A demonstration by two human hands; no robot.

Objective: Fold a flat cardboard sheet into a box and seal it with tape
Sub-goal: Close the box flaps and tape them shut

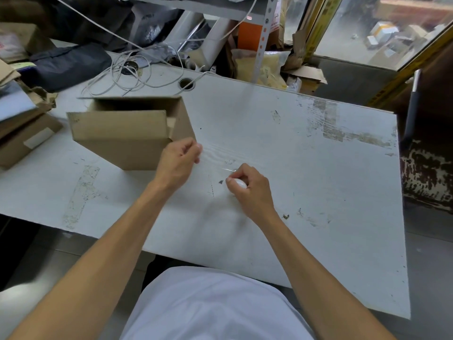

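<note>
A brown cardboard box (127, 133) stands on the white table (306, 173), its flaps partly up and its opening facing away. Just right of the box, my left hand (177, 163) pinches the free end of a strip of clear tape (215, 159). The strip stretches across to my right hand (250, 187), which grips a small white tape roll (239, 184) low over the table. The tape is transparent and hard to make out. Neither hand touches the box.
A tangle of white cable (122, 72) lies behind the box near a round cable hole (186, 83). Flat cardboard and boxes (22, 133) are stacked at the left edge. Shelving and bags crowd the back. Old tape marks (328, 123) stain the tabletop.
</note>
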